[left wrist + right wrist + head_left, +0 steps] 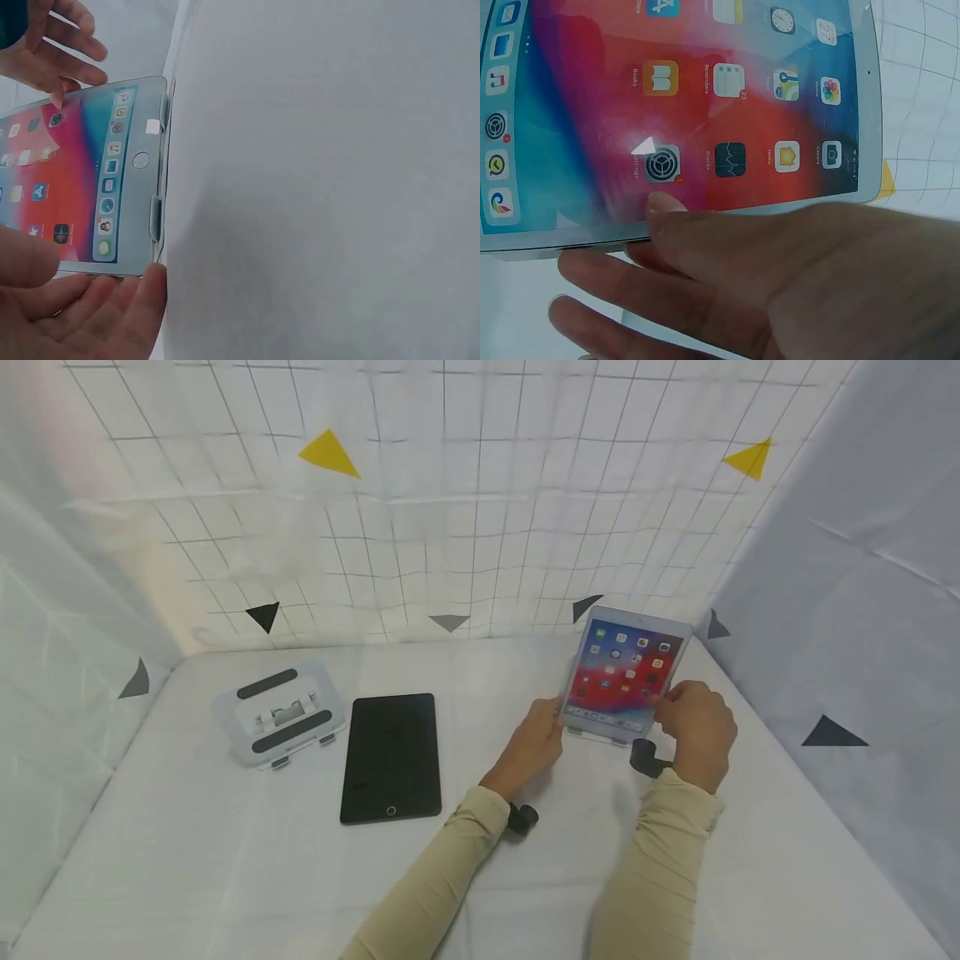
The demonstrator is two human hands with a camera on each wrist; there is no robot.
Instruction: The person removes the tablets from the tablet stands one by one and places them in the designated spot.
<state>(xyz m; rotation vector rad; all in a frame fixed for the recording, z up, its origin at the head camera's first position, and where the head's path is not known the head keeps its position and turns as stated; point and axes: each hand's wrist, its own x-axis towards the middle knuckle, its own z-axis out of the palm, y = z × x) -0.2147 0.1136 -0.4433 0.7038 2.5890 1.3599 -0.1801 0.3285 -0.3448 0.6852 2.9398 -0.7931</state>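
Note:
A white-framed tablet with a lit screen of app icons leans on a stand at the right of the table. Two small lips of the stand catch its bottom edge in the left wrist view; the rest of the stand is mostly hidden behind it. My left hand holds the tablet's left edge, thumb over the front and fingers along the side. At the opposite edge, my right hand pinches it, thumb on the screen's border and fingers beneath.
A second tablet, black with a dark screen, lies flat left of my arms. Farther left sits a silver folding stand with dark rubber strips. A white gridded sheet hangs behind the table, and a grey sheet flanks the right side.

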